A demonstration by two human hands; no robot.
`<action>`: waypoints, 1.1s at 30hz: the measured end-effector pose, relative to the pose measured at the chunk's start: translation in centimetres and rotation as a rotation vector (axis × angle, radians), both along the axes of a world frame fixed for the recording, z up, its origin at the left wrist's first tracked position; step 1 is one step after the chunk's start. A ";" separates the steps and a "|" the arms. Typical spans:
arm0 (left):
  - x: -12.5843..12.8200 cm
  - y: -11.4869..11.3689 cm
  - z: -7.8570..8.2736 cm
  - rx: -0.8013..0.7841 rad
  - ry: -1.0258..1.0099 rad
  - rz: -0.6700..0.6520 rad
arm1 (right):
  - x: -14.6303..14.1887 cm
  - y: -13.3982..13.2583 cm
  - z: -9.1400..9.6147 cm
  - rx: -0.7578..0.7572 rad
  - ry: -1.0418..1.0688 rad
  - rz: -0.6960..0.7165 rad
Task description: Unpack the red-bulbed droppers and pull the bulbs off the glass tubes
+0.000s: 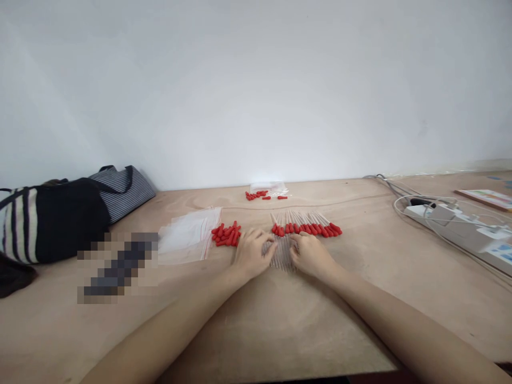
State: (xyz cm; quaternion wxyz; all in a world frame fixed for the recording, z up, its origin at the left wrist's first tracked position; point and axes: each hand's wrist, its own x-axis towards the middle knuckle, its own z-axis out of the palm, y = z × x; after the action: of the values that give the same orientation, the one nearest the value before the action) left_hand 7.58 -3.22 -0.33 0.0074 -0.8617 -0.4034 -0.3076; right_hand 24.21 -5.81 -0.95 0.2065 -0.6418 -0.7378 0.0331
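A bunch of thin clear dropper tubes (283, 253) lies on the wooden table directly in front of me. My left hand (254, 248) is closed at their left side, its thumb and fingers curled in against them. At their right side, my right hand (310, 252) is also closed, with bent fingertips touching the tubes. Just beyond my hands lies a fanned row of droppers (308, 226), red bulbs towards me and pale tubes pointing away. A pile of loose red rubber bulbs (226, 233) rests beside my left hand. The undersides of my fingers are hidden.
Clear zip bags (188, 234) lie left of the bulbs. More red bulbs (256, 196) and a small plastic bag (267, 186) lie near the wall. Far left are a dark bag (72, 218) and a blurred-out item (120, 266); cabled power strips (460, 229) are at right.
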 end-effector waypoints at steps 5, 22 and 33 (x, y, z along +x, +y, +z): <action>2.9 2.6 1.8 -0.141 0.102 0.297 | -0.1 -0.2 0.0 0.010 0.038 0.038; 3.4 3.5 3.1 -0.320 0.142 0.407 | 1.5 0.1 -0.1 -0.030 0.027 -0.031; -2.9 0.3 1.3 -0.022 -0.122 0.129 | 1.8 1.1 -1.2 0.019 0.168 0.061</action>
State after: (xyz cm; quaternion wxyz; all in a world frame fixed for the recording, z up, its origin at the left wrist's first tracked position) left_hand 4.70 -2.89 0.92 -0.0067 -0.8135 -0.4613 -0.3541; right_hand 25.99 -4.67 -2.17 0.2727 -0.6119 -0.7374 0.0863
